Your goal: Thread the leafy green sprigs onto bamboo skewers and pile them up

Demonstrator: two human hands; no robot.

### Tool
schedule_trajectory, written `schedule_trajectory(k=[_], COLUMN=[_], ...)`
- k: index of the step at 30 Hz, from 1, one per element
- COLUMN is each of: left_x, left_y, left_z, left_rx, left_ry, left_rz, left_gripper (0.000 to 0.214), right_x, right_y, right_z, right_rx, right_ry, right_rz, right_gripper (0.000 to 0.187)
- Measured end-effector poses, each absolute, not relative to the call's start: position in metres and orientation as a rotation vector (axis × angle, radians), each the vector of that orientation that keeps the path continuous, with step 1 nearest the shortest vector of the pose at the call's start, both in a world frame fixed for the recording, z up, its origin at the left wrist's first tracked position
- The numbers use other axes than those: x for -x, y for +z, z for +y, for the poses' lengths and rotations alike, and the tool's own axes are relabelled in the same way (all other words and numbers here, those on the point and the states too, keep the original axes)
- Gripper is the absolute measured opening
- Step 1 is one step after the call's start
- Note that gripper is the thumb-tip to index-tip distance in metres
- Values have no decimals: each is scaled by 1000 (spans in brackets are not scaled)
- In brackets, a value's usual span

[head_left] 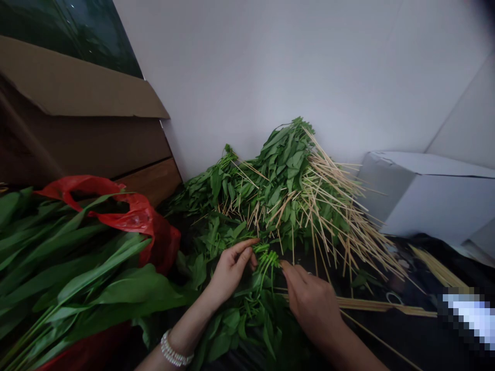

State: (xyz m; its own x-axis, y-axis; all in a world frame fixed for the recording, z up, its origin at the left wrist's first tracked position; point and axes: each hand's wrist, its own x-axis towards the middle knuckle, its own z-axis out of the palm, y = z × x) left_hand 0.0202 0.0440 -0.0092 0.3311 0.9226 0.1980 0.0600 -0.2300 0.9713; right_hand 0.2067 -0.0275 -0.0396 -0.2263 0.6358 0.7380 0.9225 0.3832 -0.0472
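Note:
My right hand (315, 299) pinches a thin wooden skewer, whose long end (381, 337) slants out below the palm to the lower right. Several bent green stems (266, 255) sit side by side along the skewer's upper end, just left of my right fingertips. Their leaves (247, 319) hang down between my wrists. Close to the left end of these stems is my left hand (230, 270), index finger stretched out, thumb slightly apart and the other fingers curled. I see nothing plainly held in it. A beaded bracelet (176, 350) circles the left wrist.
Skewered leafy greens (288, 159) are heaped against the wall, their skewers (340, 216) fanning right. Loose skewers (386, 307) lie at right. A red plastic bag (154, 226) with long leaves (96, 273) and a cardboard box (85, 139) stand left; a white box (436, 201) stands right.

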Motion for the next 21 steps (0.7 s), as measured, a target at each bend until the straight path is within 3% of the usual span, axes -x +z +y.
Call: schedule_trajectory(k=[14, 21], left_x=[-21, -22], left_y=[-17, -16], left_z=[45, 46], left_rx=[-1698, -1537], left_ry=[1086, 1135], left_rz=[941, 961], left_gripper=[19, 22], right_x=[-207, -207], right_y=[-42, -41], right_z=[-26, -26], right_rx=[1403, 1390], right_ry=[-526, -517], right_rz=[-1975, -1956], right_gripper=[33, 31])
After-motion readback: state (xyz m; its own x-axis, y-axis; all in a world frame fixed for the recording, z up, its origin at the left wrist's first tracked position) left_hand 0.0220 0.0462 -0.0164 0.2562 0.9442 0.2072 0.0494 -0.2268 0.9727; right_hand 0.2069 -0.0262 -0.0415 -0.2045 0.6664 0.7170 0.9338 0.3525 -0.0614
